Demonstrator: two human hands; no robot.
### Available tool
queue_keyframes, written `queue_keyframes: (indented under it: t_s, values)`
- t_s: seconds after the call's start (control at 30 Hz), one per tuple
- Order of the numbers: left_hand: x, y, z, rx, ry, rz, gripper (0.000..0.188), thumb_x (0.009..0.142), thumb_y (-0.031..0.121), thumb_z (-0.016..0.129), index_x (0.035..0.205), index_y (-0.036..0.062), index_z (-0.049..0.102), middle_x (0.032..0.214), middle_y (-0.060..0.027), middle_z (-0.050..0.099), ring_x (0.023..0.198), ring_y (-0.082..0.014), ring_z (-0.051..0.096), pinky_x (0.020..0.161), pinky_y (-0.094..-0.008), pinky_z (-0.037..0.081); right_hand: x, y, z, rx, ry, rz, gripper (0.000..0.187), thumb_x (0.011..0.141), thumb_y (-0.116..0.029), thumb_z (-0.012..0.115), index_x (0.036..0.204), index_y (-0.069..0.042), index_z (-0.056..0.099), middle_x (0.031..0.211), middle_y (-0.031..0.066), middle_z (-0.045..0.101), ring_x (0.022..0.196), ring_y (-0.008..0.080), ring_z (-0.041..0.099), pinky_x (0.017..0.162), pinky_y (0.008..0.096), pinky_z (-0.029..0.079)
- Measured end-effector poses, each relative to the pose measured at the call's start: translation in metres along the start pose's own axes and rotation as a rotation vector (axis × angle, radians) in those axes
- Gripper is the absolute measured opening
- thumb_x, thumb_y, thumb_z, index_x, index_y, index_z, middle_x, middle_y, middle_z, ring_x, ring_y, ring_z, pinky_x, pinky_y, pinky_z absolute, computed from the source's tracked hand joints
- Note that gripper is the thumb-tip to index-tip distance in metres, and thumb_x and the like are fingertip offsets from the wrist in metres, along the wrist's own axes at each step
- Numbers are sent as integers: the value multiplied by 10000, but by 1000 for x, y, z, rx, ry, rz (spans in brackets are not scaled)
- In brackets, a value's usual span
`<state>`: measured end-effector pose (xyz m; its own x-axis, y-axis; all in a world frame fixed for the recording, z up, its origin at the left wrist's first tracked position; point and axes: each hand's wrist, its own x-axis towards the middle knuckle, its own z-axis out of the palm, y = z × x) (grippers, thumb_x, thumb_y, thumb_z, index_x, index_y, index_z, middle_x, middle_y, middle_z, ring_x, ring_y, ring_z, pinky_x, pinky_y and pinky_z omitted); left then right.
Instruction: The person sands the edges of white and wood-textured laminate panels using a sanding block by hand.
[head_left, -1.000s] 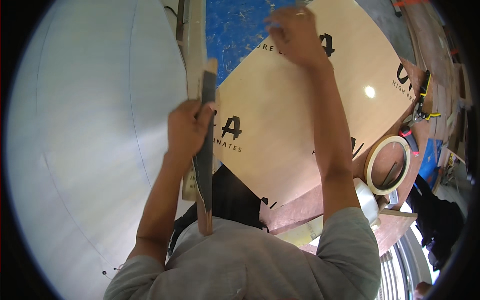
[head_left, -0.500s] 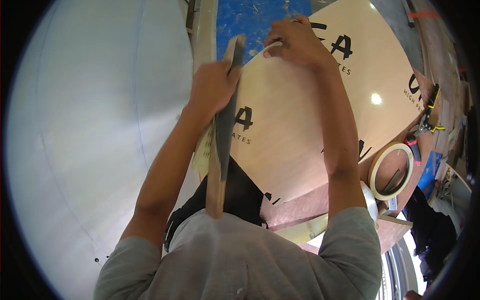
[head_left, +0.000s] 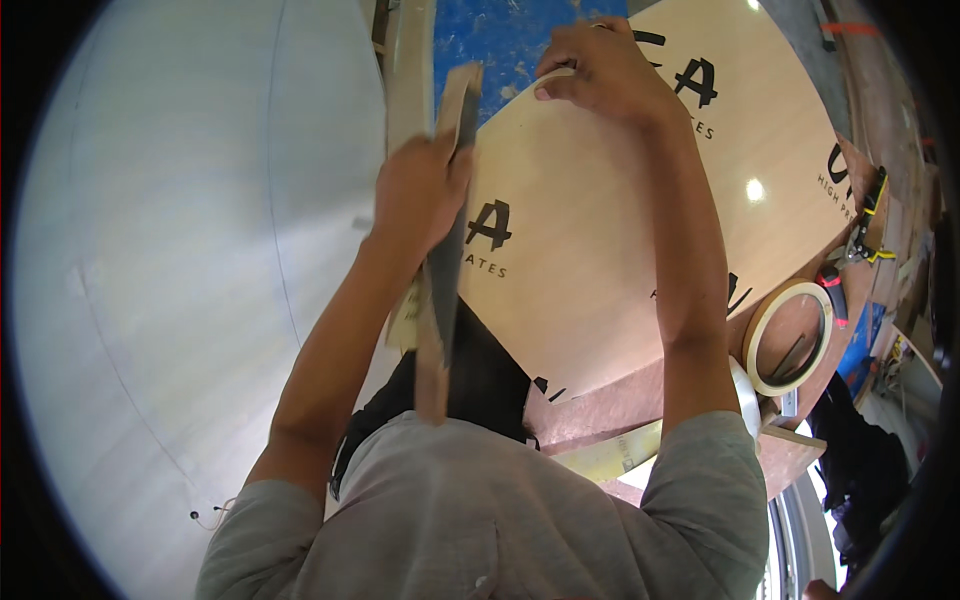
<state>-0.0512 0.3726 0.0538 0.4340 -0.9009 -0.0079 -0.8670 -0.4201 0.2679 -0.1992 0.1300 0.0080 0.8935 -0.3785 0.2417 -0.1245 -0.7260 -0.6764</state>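
A long wooden sanding stick (head_left: pixel 447 270), its one side faced in dark grey, stands nearly lengthwise before me. My left hand (head_left: pixel 418 190) is closed around its upper half, and motion blurs the lower end. The stick lies along the left edge of a glossy, cream-coloured laminate sheet (head_left: pixel 580 230) with black lettering. At the sheet's far corner, my right hand (head_left: pixel 615 75) pinches the edge between thumb and fingers. Part of that corner is hidden under the hand.
A large pale panel (head_left: pixel 180 250) fills the left side. To the right lie a roll of masking tape (head_left: pixel 755 345), a red-and-black handled tool (head_left: pixel 834 295) and yellow-and-black snips (head_left: pixel 866 225). Blue, debris-strewn covering (head_left: pixel 490 40) shows beyond the sheet.
The stick's top and my left hand have shifted slightly left, and its lower end sits a little farther from me. My right hand, still pinching the sheet, appears slightly farther right.
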Motion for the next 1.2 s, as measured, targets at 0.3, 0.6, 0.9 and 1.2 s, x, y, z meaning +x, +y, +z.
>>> queue_keyframes:
  t_s: [0.3,0.6,0.9,1.2]
  values:
    - [77,7,-13,-173,-44,-12,491,987,417,671,859,-57,701,719,-260,647,643,-405,618,665,-469,496,6,-9,0,-5,-41,23,197,772,-253,836,896,-104,799,850,3,675,819,170,657,1172,421,281]
    - [4,13,-26,-116,-110,-20,470,989,409,665,858,-40,711,717,-248,656,659,-423,631,661,-467,495,11,-4,-7,-37,-120,53,270,782,-318,839,957,-112,826,986,102,749,1066,297,668,1049,470,347]
    - [68,28,-5,-126,-74,-42,437,1008,390,644,864,-20,692,739,-250,660,720,-464,635,691,-484,501,16,-5,-6,-43,-129,51,319,758,-337,865,975,-105,829,1012,106,764,1065,302,673,1044,471,351]
    - [24,7,-45,-142,-144,-129,414,1008,374,641,872,-13,701,743,-247,674,728,-445,672,691,-476,512,12,-3,-4,-58,-117,27,313,765,-337,869,978,-111,827,994,103,762,1057,295,676,1056,462,349]
